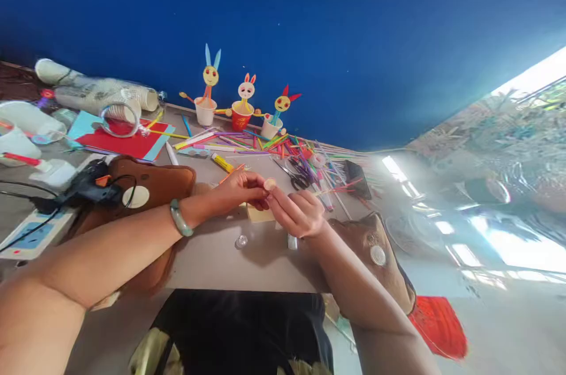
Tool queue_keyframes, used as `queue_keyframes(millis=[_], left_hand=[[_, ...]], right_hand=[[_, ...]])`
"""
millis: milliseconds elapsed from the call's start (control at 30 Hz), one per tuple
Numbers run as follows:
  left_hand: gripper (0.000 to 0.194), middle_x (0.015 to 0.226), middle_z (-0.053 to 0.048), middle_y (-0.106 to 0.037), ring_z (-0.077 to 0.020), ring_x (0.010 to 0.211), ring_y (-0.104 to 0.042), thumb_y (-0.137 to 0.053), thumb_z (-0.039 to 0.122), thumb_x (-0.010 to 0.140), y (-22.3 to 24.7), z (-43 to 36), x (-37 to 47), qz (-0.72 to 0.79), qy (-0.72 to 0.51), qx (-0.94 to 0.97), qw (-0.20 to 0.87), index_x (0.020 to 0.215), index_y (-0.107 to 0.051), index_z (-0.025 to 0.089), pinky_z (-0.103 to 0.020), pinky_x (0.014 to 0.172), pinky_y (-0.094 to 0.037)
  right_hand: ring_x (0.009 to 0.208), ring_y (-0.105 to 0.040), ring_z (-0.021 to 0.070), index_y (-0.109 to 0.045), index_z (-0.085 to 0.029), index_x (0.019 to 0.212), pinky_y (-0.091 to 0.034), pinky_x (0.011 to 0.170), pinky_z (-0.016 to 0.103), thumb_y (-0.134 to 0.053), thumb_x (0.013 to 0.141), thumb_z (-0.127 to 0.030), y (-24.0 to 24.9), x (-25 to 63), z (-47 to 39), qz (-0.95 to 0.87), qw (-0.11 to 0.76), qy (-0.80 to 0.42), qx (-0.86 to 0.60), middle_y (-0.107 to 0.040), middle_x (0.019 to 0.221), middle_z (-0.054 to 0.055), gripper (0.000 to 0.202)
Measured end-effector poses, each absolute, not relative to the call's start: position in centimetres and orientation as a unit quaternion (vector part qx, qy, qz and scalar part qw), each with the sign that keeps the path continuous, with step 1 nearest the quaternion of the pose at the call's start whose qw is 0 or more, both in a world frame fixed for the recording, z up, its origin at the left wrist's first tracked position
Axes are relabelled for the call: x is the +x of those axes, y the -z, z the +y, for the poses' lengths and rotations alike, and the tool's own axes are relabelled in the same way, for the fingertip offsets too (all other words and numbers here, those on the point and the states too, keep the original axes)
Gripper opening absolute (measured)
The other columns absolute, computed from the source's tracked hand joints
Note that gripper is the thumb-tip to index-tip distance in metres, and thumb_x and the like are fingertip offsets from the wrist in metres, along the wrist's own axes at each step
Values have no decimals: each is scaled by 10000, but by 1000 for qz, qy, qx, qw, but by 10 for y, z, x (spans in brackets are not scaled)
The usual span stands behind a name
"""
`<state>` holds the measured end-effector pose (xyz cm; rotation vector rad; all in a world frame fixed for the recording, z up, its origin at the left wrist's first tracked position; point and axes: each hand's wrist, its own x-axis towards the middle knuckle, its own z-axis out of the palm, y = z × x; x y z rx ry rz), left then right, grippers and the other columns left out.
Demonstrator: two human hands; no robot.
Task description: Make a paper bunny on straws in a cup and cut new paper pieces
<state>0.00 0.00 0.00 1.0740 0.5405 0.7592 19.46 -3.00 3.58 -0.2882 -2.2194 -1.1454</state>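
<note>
Tabletop (207, 266) beneath hands (236, 192) (300, 213) tight on disc (269, 184)

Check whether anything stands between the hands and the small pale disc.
Nothing visible does: the left hand and right hand meet right at the small pale disc, its upper part showing uncovered.

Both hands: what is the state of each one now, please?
Left hand: closed, fingertips on a small disc.
Right hand: closed on the same disc, its grip partly hidden.

Both arms (124, 245) slanted far and inward; the left hand (243, 191) and right hand (299, 211) pinched close together, perhaps touching.
</note>
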Motion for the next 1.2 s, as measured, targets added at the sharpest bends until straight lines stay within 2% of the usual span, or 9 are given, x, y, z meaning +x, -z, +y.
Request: queue_keyframes(millis=[167, 300, 667, 867, 967, 1100, 1200], left_hand=[[334, 747, -23, -688, -125, 681, -670, -840, 377, 701, -3, -2, -2, 239, -349, 498, 757, 838, -676, 121, -258, 694, -538], [334, 779, -32, -697, -124, 708, -679, -820, 391, 734, 2, -1, -3, 228, -350, 493, 764, 881, -687, 122, -239, 693, -534], [455, 745, -29, -671, -120, 671, -663, -823, 523, 730, -1, -3, -1, 246, -359, 492, 754, 867, -673, 116, -232, 656, -523], [463, 717, -17, -653, -106, 640, -645, -818, 537, 728, -2, -2, -1, 251, -365, 498, 746, 847, -674, 114, -225, 632, -517], [443, 710, -21, -664, -113, 649, -657, -822, 531, 721, -3, -3, -2, 265, -368, 500, 737, 813, -672, 124, -232, 649, -534], [432, 748, -42, -696, -118, 665, -669, -797, 542, 734, -5, -4, -2, 290, -371, 503, 725, 807, -691, 130, -243, 666, -556], [439, 838, -62, -722, -105, 648, -663, -805, 541, 719, -6, -4, -1, 299, -368, 504, 722, 811, -697, 126, -234, 635, -554]], right_hand=[[549, -495, 82, -682, -204, 861, -340, 494, 268, -673, 897, -174, -36, 195, -32, -839, 285, 445, -126, -788, 937, 52, 47], [535, -485, 84, -674, -200, 830, -332, 488, 274, -667, 898, -170, -37, 195, -32, -838, 290, 443, -131, -789, 929, 62, 75], [530, -495, 94, -677, -192, 853, -323, 484, 289, -645, 904, -133, -37, 192, -37, -849, 269, 426, -157, -793, 949, 75, 84], [549, -533, 97, -686, -236, 982, -330, 494, 299, -620, 928, -165, -30, 198, -36, -876, 238, 370, -198, -784, 1058, 62, 111], [543, -546, 88, -690, -252, 979, -326, 483, 295, -623, 921, -203, -24, 204, -35, -885, 231, 343, -215, -785, 1040, 43, 101], [578, -610, 106, -672, -263, 905, -397, 512, 278, -622, 884, -228, -22, 206, -36, -856, 332, 305, -252, -778, 912, 25, 66], [647, -654, 140, -662, -256, 923, -469, 575, 286, -606, 855, -189, -29, 199, -41, -808, 434, 213, -336, -762, 912, 47, 111]])
